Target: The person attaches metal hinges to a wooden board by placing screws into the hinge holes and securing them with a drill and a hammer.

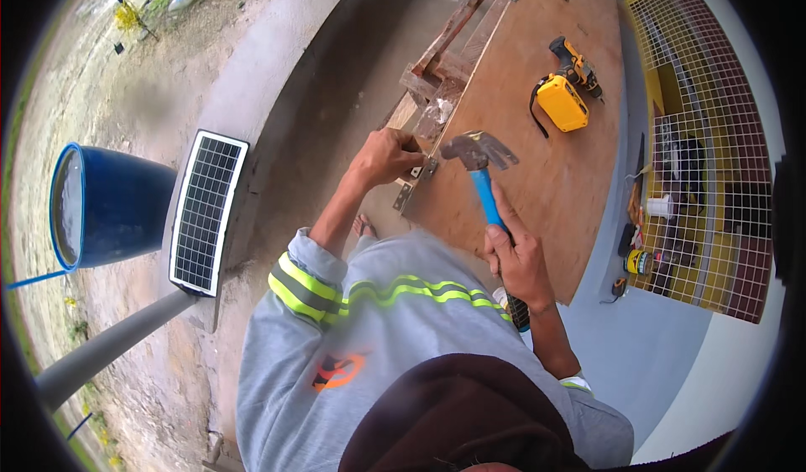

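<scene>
My right hand [519, 258] grips a claw hammer by its blue and black handle [486, 195]. The rusty steel hammer head [475, 147] is raised over the edge of a plywood panel [504, 94]. At the near left corner of that panel, my left hand [385, 157] has its fingers curled against a small metal hinge [429, 168]. Whatever sits between those fingertips is hidden. A second metal plate with holes [403, 198] shows just below, on the panel's edge.
On the plywood lies a yellow and black cordless drill [567, 88]. Rough timber framing [441, 50] runs along the panel's left side. Farther left are a small solar panel [208, 214] and a blue drum [119, 204]. A wire mesh panel [705, 144] covers shelved items at right.
</scene>
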Tool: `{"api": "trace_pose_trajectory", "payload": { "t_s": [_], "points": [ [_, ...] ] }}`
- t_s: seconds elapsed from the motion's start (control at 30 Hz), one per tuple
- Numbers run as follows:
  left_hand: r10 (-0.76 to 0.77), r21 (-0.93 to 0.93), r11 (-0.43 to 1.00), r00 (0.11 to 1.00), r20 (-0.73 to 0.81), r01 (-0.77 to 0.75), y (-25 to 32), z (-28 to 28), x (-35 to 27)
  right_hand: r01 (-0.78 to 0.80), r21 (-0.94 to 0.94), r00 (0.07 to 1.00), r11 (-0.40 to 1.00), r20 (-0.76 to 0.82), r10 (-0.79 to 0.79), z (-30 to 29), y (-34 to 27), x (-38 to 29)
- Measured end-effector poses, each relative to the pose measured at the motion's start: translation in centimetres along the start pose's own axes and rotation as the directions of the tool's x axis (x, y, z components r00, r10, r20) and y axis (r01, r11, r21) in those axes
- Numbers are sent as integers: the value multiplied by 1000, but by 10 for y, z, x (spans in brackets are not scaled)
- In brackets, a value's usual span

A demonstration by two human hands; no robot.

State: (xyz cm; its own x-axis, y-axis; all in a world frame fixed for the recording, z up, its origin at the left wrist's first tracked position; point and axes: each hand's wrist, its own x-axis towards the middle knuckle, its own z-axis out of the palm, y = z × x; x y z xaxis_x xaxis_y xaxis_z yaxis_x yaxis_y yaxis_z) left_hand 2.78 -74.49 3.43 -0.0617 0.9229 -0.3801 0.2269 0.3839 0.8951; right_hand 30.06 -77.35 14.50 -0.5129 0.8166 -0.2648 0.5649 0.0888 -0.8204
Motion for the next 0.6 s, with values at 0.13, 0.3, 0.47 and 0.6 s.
{"api": "trace_pose_trajectory", "payload": {
  "t_s": [0.13, 0.3, 0.47, 0.6],
  "points": [
    [6, 25, 1000, 1000, -11, -6, 1, -2, -1, 81, 23, 996, 996, -27, -80, -2, -3, -7],
    [2, 62, 998, 1000, -1, -2, -8, 5, 1, 30, -54, 999, 998, -9, -31, 8, 22, 17],
    [18, 22, 1000, 1000, -13, -17, -9, 1, 3, 107, -10, 988, 994, -109, -107, -5, 8, 18],
    [-9, 39, 999, 1000, 9, 9, -7, 1, 2, 64, -36, 993, 997, -94, -67, -8, 19, 20]
  ]
}}
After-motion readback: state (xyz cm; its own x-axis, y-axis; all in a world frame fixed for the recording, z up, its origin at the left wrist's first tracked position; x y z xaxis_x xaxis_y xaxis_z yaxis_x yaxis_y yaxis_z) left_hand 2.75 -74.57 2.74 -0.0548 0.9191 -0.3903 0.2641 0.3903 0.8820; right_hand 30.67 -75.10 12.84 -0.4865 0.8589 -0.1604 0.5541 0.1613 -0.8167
